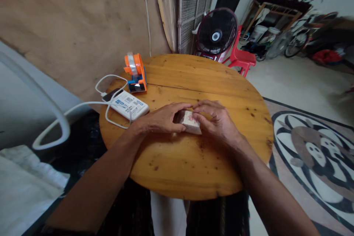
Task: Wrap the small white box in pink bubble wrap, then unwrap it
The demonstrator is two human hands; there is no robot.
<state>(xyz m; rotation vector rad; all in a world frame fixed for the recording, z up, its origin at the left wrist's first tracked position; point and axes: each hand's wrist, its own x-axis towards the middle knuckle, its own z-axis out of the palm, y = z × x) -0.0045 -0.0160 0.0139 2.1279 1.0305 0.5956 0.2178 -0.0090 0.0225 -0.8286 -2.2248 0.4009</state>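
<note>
A: While both forearms come in from the bottom of the frame, where do the hands sit?

B: Centre of frame, on the round wooden worktop (pixel 193 177). Left hand (pixel 162 120) and right hand (pixel 217 123) meet around a small pack (pixel 190 121), whitish with a red print on top. Looks like a deck of cards, can't confirm.

A: Grip?

B: Both curled closed on it. Left fingers wrap the left side, thumb along the near edge. Right fingertips press the top right edge. Pack rests on the worktop, slightly tilted, mid-table.

A: Opened yet?

B: Judging by this, no. Pack looks whole, nothing laid out beside it, no loose wrapper seen. I'd call it early: held and being worked at, contents all inside.

A: Further back?

B: Left of centre, a white power bank (pixel 129 105) with a white cable (pixel 110 81) looping off the table edge. A dark phone (pixel 112 94) is tucked just behind it. Beyond that, an orange tape dispenser (pixel 135 72), untouched. Upper middle, past the table, a standing fan (pixel 217 35) and a red plastic chair (pixel 242 59).
</note>
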